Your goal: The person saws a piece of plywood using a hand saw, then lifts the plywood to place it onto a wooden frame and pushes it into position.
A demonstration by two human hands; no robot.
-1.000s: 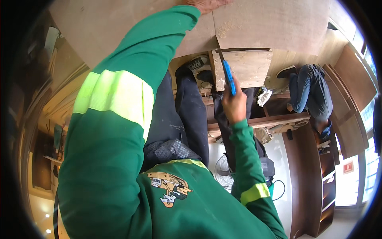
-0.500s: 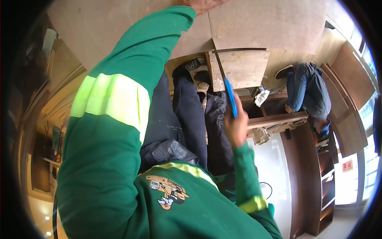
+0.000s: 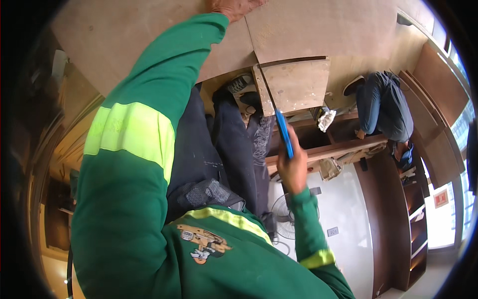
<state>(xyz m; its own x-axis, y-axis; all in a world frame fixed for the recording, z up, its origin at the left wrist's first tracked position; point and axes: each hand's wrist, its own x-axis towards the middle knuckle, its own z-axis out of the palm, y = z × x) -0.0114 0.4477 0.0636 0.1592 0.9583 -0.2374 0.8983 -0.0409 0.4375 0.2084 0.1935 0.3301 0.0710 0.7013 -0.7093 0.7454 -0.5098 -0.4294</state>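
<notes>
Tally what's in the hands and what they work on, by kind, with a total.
Blue-handled saw, gripped in the right hand: 1
Wood panels: 2, the large panel under the left hand and the small panel at the saw's blade
Total: 3

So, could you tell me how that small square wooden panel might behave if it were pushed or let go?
The small square panel looks flat with straight edges, so probably stiff rather than floppy. It appears thin, so likely light for its size. It hangs beside the large board that the left hand presses, while the right hand works a blue-handled tool along its edge; a push might swing or drop it.
</notes>
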